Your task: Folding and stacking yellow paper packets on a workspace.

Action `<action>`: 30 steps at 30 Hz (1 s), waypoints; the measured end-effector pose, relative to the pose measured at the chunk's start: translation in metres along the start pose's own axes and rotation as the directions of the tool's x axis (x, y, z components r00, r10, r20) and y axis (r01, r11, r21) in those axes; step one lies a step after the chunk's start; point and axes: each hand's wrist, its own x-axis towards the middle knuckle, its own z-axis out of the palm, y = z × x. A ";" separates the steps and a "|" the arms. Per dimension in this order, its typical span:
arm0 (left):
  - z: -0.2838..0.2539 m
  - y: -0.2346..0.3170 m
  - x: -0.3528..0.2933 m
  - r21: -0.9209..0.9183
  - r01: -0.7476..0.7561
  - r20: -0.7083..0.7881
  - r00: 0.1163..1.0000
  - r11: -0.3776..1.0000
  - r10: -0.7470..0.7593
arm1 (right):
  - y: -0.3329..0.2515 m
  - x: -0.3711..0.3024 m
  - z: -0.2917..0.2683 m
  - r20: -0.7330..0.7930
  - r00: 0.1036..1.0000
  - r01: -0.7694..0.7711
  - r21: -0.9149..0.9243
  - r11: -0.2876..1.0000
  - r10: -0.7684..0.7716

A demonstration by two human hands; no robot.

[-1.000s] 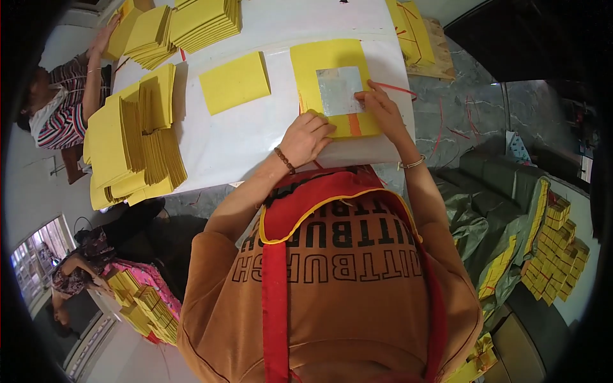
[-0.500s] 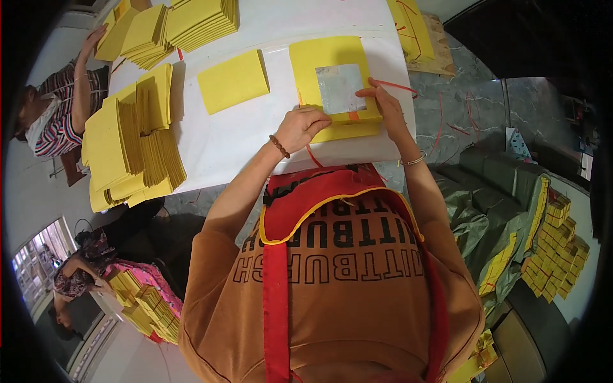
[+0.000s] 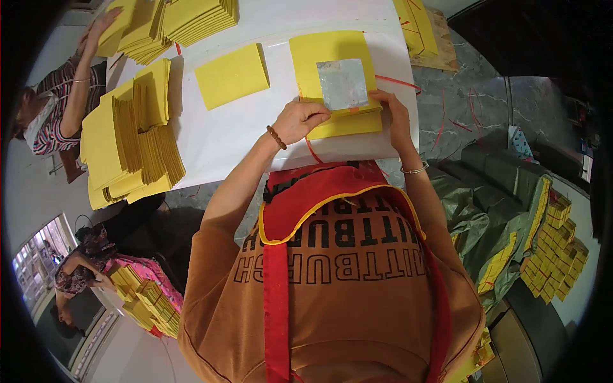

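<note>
A yellow paper sheet or stack (image 3: 303, 54) lies in front of me on the white table, its near edge folded up in a flap (image 3: 348, 126). On top of it rests a thin grey square plate (image 3: 343, 80), against the fold line. My left hand (image 3: 300, 121) pinches the fold at its left end, fingers closed. At the right end, my right hand (image 3: 394, 115) grips the paper's edge with bent fingers beside the plate's corner. A red strip (image 3: 396, 82) sticks out from beneath the paper on the right; another red end hangs out near my left hand.
A single yellow folded piece (image 3: 232, 75) lies left of my work. Tall yellow stacks (image 3: 137, 137) stand at the table's left edge, with more (image 3: 198, 22) at the far left. Another person's hand (image 3: 105, 22) touches those. Tied yellow bundles (image 3: 554, 255) sit at right.
My right hand has drawn back from the plate's face to the paper's right edge. My left hand stays on the fold, and the near flap shows more plainly.
</note>
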 end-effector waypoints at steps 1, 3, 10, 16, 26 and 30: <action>0.000 -0.002 0.000 0.000 0.002 0.001 1.000 1.000 -0.002 | 0.000 0.000 -0.001 0.024 0.999 0.043 -0.004 0.999 -0.043; 0.001 -0.006 0.000 -0.041 -0.023 -0.023 0.999 0.999 0.022 | -0.001 0.000 -0.002 0.046 0.997 0.067 -0.064 0.996 -0.064; -0.003 0.003 0.003 -0.023 0.030 0.015 0.999 0.999 -0.030 | -0.003 0.001 -0.001 0.031 0.999 0.014 -0.085 0.996 -0.012; -0.003 0.002 0.004 -0.048 0.036 -0.018 0.999 0.998 -0.037 | -0.002 0.002 -0.003 0.046 0.999 -0.007 -0.032 0.999 0.008; 0.002 -0.009 0.004 -0.165 0.073 -0.057 0.995 0.984 -0.083 | 0.009 0.004 -0.003 0.101 0.995 -0.016 -0.036 0.999 0.019; 0.000 -0.004 0.002 -0.135 0.170 -0.039 0.983 0.976 -0.177 | 0.009 0.004 0.000 0.090 0.996 0.004 -0.063 0.998 0.001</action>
